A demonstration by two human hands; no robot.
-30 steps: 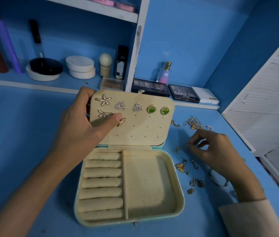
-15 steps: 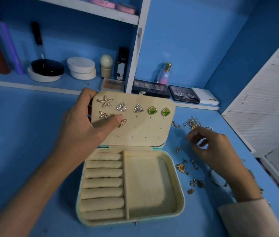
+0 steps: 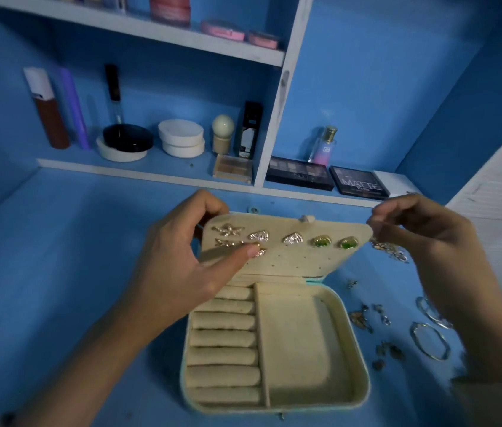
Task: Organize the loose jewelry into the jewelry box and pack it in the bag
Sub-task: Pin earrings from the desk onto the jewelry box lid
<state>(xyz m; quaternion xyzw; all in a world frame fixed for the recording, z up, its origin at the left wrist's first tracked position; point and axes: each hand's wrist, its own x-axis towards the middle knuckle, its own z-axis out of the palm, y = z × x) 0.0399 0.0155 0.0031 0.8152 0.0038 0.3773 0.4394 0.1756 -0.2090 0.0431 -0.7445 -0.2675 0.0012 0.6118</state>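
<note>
Our left hand (image 3: 179, 272) grips the jewelry box (image 3: 363, 365) lid (image 3: 299, 257), earrings (image 3: 291, 239) pinned in it; whether our curled right hand (image 3: 428, 238) holds anything we cannot tell.

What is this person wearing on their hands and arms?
Both hands are bare: no gloves, rings or bracelets show. The left hand has a bare forearm; the right hand has a pale sleeve at its forearm, blurred.

jewelry box (image 3: 358, 359): open, cream-lined | loose jewelry (image 3: 360, 319): scattered just right
</note>
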